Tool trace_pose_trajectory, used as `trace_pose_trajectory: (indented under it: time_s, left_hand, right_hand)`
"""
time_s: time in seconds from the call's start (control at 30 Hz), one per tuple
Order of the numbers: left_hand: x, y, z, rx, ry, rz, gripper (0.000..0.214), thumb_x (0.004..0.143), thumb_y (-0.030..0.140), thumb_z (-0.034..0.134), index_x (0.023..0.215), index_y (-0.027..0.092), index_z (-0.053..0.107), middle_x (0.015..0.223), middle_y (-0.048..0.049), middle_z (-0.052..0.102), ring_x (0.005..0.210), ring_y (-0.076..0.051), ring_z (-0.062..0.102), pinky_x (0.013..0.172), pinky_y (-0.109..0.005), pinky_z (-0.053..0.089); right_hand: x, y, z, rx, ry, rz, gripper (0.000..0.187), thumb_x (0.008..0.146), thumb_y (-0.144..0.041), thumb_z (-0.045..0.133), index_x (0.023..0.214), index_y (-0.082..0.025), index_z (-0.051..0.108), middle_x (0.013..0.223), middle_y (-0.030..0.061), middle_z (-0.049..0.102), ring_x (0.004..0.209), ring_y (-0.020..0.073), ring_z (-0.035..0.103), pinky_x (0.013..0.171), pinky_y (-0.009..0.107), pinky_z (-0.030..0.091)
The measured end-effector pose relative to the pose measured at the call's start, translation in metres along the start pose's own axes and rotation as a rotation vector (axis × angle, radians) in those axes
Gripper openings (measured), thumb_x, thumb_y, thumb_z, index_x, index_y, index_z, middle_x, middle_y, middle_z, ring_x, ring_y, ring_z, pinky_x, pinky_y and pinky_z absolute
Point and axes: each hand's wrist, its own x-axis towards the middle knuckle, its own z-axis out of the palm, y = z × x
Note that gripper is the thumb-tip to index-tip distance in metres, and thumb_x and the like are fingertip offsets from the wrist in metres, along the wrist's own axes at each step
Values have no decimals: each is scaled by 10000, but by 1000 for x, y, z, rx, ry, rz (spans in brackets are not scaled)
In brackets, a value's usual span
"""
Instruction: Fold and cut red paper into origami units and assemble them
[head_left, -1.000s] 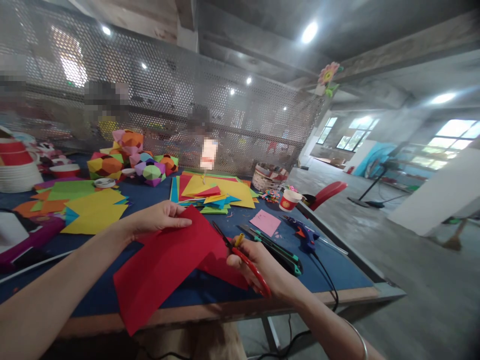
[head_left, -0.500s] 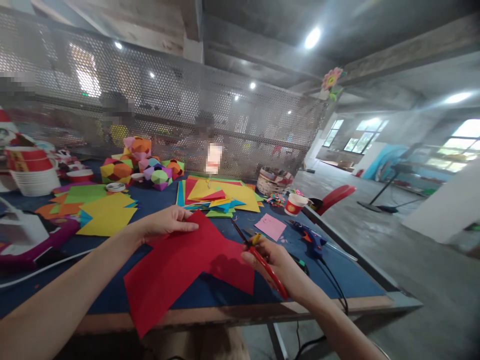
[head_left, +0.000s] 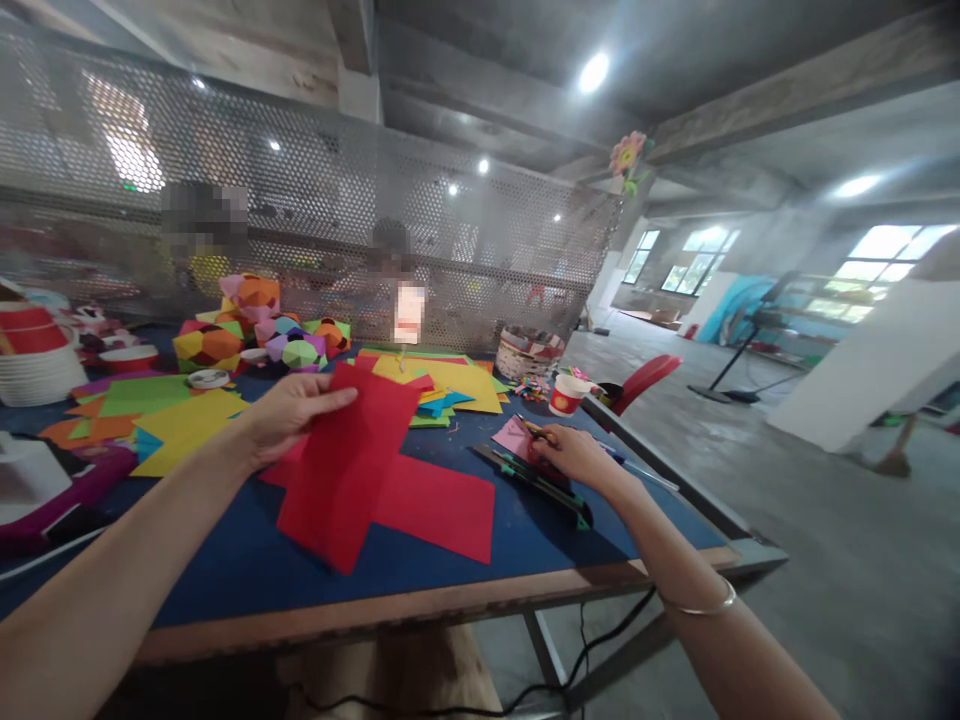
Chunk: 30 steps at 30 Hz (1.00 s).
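My left hand pinches the upper left edge of a red sheet of paper, which is raised and tilted over the table. Under it, another red piece of paper lies flat on the blue surface. Off to the right, my right hand is closed on red-handled scissors, low over a small pink paper; the fingers hide much of the handles. A black and green utility knife lies just in front of that hand.
Behind the hands sits a stack of coloured paper. Folded paper balls, a woven basket and a paper cup stand along the back. Left are more sheets and a purple power strip. A perforated screen rises behind.
My right hand has moved right and away from me with the scissors, down over the pink paper. My left hand has lifted and turned the red sheet more upright. The view has shifted right.
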Motion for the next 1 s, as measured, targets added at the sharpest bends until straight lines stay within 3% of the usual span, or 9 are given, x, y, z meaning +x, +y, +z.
trace_pose_trajectory:
  time_s: [0.13, 0.2, 0.27, 0.33, 0.4, 0.47, 0.6, 0.83, 1.0]
  left_hand:
    - [-14, 25, 6, -22, 432, 392, 189, 947, 182, 611, 1086, 70, 671, 841, 54, 774, 893, -113, 731, 915, -266, 548]
    - [-34, 31, 15, 37, 551, 543, 222, 922, 160, 645, 1127, 82, 682, 942, 54, 782, 1028, -139, 708, 994, -278, 516]
    - [-61, 24, 27, 336, 638, 700, 235, 902, 179, 678, 1126, 124, 722, 1031, 28, 790, 1015, -166, 719, 999, -298, 539]
    - [-86, 5, 39, 812, 490, 800, 272, 932, 185, 622, 1185, 198, 721, 1106, 13, 783, 969, -163, 742, 984, -303, 568]
    - [-104, -25, 50, 1042, 188, 916, 376, 935, 108, 510, 1259, 195, 681, 1255, -40, 731, 1121, -195, 711, 1048, -337, 543]
    - [-113, -56, 59, 1227, 44, 944, 491, 877, 17, 399, 1254, 163, 678, 1300, -65, 705, 1215, -224, 664, 1050, -374, 544]
    - [-120, -90, 68, 1327, 2, 845, 570, 787, -2, 371, 1241, 151, 679, 1284, -95, 710, 1176, -215, 687, 995, -362, 572]
    - [-128, -89, 68, 1197, -56, 823, 569, 812, 1, 406, 1276, 214, 658, 1307, -61, 703, 1203, -181, 671, 1038, -337, 543]
    - [-133, -90, 60, 1243, 89, 850, 359, 930, 96, 480, 1233, 167, 658, 1200, -55, 753, 1077, -159, 729, 976, -250, 576]
  right_hand:
    - [-14, -8, 2, -2, 75, -79, 294, 981, -317, 616, 1225, -152, 628, 1245, 114, 648, 1126, 252, 635, 982, 480, 516]
    - [-27, -18, -2, 30, 152, -138, 340, 991, -275, 567, 1293, -121, 599, 1315, 172, 619, 1232, 287, 589, 1068, 487, 456]
    - [-44, -32, -4, 72, 218, -204, 413, 994, -295, 534, 1376, -138, 547, 1397, 183, 571, 1292, 293, 557, 1098, 470, 439]
    - [-67, -50, -2, 111, 263, -277, 502, 977, -354, 562, 1441, -181, 483, 1462, 157, 520, 1360, 283, 499, 1131, 458, 419]
    - [-93, -70, 4, 183, 336, -423, 590, 939, -362, 621, 1476, -208, 431, 1469, 146, 506, 1383, 286, 473, 1127, 467, 435]
    - [-116, -89, 14, 245, 321, -600, 651, 913, -283, 655, 1500, -221, 380, 1477, 149, 492, 1389, 274, 466, 1114, 453, 459]
    - [-142, -113, 33, 287, 200, -742, 536, 849, -92, 621, 1358, -223, 516, 1363, 125, 592, 1284, 266, 556, 1046, 449, 521]
    - [-128, -116, 56, 401, 292, -806, 204, 937, -72, 523, 1003, -197, 670, 1102, 89, 717, 1049, 224, 659, 911, 397, 557]
    - [-124, -109, 61, 432, 328, -814, 207, 976, -83, 501, 937, -181, 679, 1044, 74, 756, 949, 200, 687, 842, 359, 548]
